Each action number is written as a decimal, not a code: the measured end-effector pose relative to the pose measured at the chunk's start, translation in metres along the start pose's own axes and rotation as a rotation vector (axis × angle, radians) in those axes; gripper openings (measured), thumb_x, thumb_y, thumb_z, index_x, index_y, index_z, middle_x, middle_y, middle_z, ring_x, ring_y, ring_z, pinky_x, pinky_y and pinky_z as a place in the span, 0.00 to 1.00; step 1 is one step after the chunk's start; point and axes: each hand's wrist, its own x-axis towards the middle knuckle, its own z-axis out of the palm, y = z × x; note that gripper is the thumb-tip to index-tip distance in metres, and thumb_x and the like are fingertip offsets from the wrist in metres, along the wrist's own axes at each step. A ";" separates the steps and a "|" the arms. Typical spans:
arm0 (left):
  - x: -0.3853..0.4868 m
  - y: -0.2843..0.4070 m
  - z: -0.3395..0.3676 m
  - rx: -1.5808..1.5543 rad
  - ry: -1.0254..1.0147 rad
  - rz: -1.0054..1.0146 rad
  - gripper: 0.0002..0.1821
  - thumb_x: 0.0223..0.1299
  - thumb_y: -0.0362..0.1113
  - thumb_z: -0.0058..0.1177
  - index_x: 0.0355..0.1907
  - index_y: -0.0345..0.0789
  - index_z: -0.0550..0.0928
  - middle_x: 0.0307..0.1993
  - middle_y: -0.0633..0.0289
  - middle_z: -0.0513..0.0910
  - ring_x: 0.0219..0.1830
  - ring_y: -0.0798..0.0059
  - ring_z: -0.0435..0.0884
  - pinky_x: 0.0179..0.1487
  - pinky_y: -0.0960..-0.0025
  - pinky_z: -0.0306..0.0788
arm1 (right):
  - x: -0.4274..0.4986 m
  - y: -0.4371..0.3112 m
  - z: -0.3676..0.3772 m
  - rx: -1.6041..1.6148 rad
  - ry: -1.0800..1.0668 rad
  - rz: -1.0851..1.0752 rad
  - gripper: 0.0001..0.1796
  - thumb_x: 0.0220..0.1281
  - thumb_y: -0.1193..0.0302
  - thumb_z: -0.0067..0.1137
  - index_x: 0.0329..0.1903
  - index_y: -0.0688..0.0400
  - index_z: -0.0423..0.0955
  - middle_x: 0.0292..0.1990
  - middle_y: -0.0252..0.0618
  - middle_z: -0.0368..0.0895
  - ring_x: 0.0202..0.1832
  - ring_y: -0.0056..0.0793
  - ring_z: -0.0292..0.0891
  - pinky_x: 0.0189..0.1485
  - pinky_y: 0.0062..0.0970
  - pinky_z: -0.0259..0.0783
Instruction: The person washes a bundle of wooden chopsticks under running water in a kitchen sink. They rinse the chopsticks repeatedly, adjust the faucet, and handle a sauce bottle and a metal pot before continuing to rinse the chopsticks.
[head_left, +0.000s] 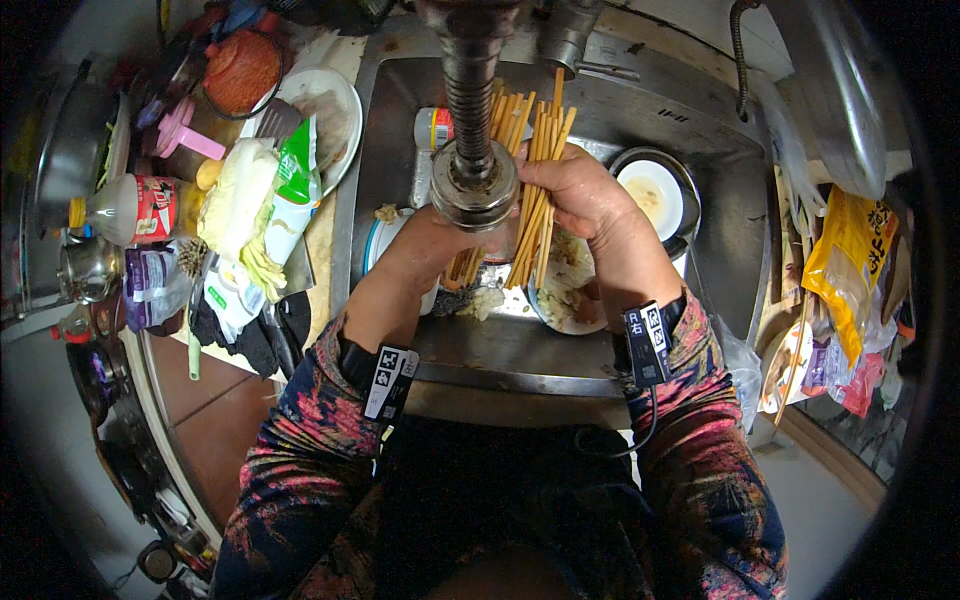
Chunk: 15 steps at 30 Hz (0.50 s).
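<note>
A steel sink (495, 379) lies before me, with both hands over its basin. My right hand (577, 180) grips a bundle of wooden chopsticks (541, 217). My left hand (450, 240) is closed around more chopsticks, whose ends show below it; its fingers are partly hidden behind the metal faucet spout (474, 184). Beneath my hands, food scraps (480, 304) lie on the basin floor. A plate with food remains (574, 300) is under my right wrist. To the right, a white bowl (651, 196) with residue sits in a dark round dish. A can or jar (433, 127) lies at the basin's back left.
The left counter holds a cabbage (240, 202), a plastic bottle (142, 210), a white plate (346, 135), a slotted spatula (276, 120) and a pink plastic tool (184, 135). A yellow package (844, 262) and plastic bags are on the right. A faucet handle (611, 71) stands behind the basin.
</note>
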 end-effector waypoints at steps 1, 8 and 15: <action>-0.001 0.000 0.001 -0.003 0.016 -0.008 0.22 0.50 0.29 0.65 0.50 0.33 0.81 0.43 0.66 0.83 0.41 0.78 0.80 0.46 0.75 0.73 | -0.001 -0.002 0.001 -0.049 0.024 0.011 0.10 0.62 0.74 0.60 0.46 0.60 0.76 0.37 0.38 0.81 0.36 0.30 0.78 0.33 0.29 0.76; 0.000 -0.008 -0.007 -0.016 0.135 -0.057 0.23 0.53 0.31 0.65 0.53 0.34 0.77 0.47 0.61 0.82 0.46 0.75 0.80 0.45 0.70 0.75 | -0.005 -0.005 0.011 -0.292 0.044 0.036 0.10 0.62 0.73 0.61 0.45 0.60 0.77 0.36 0.35 0.81 0.34 0.26 0.77 0.27 0.24 0.74; -0.007 -0.003 -0.012 -0.074 0.129 0.011 0.24 0.51 0.28 0.65 0.53 0.32 0.78 0.48 0.65 0.82 0.49 0.77 0.79 0.57 0.71 0.68 | -0.009 -0.004 0.018 -0.469 0.073 -0.001 0.09 0.63 0.71 0.60 0.45 0.59 0.79 0.34 0.31 0.81 0.30 0.20 0.74 0.23 0.20 0.70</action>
